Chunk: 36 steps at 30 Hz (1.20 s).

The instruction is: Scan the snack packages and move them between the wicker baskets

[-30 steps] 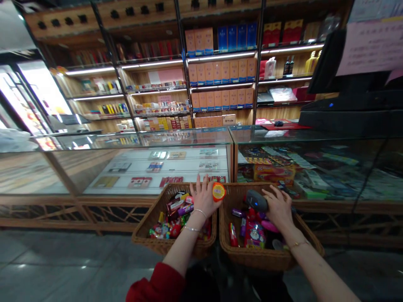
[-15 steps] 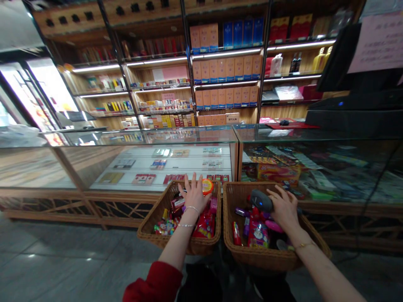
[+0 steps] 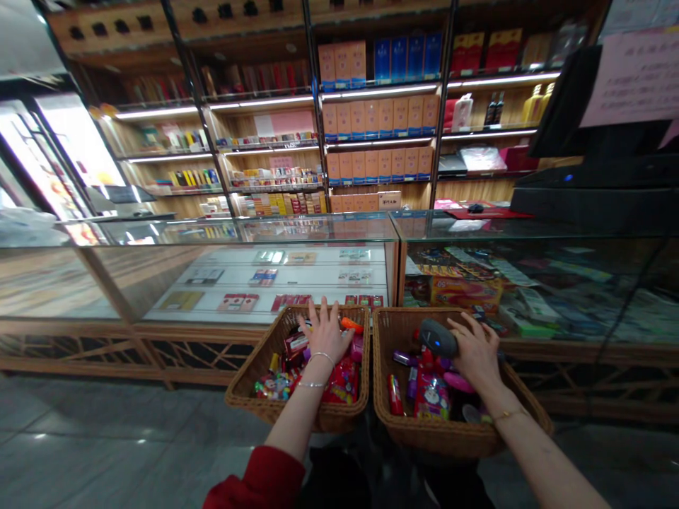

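Left hand (image 3: 325, 339), fingers spread, hides sweets (image 3: 342, 383) beneath — whether it pinches the orange tub (image 3: 352, 325) by its thumb, I cannot tell; right hand (image 3: 474, 348) grips a partly covered scanner (image 3: 438, 338).

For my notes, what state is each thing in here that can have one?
Left hand: open, fingers spread
Right hand: closed on the handheld scanner
Handheld scanner: blue light on
Orange item: beside left thumb, grip unclear
Left basket: uncovered, holding colourful packets
Right basket: uncovered, partly filled
Shelf lights: lit

An orange box (image 3: 469, 294) seemingly reads "50" upside down; the pink sheet (image 3: 631, 81) is illegible.
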Motion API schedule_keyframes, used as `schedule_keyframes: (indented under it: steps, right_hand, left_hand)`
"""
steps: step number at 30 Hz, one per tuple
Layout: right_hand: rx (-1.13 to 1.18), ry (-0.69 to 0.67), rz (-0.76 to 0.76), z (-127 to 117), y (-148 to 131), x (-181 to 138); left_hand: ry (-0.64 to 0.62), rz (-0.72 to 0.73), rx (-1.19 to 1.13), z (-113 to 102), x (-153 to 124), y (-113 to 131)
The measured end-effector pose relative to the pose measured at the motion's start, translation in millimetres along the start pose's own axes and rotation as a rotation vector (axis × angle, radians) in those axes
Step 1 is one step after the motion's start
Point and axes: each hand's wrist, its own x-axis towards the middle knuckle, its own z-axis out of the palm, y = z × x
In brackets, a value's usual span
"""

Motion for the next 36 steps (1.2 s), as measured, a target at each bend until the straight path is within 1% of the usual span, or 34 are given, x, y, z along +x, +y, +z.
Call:
schedule_keyframes:
  steps: [7, 12, 15, 18, 23, 29, 36]
  right_hand:
    - [-0.001, 0.008, 0.034, -6, -3, 3]
    - [-0.038, 0.02, 0.049, -6, -2, 6]
    - [-0.057, 0.052, 0.069, -5, 0, 7]
    - [-0.07, 0.062, 0.077, -7, 3, 10]
    - [-0.089, 0.018, 0.125, -17, 12, 14]
    - [-0.153, -0.015, 0.169, -26, 33, 17]
    - [-0.196, -0.039, 0.24, -21, 49, 12]
  left_hand:
    - [-0.028, 0.023, -0.002, -11, 4, 8]
    - [-0.024, 0.072, 0.002, -15, 8, 21]
    - [-0.026, 0.137, 0.002, -16, 10, 35]
    - [-0.058, 0.187, -0.009, -16, 9, 54]
    - [-0.109, 0.296, -0.045, -13, 7, 81]
    - [-0.191, 0.377, -0.062, -7, 8, 110]
    - [-0.317, 0.478, -0.073, 0, 6, 149]
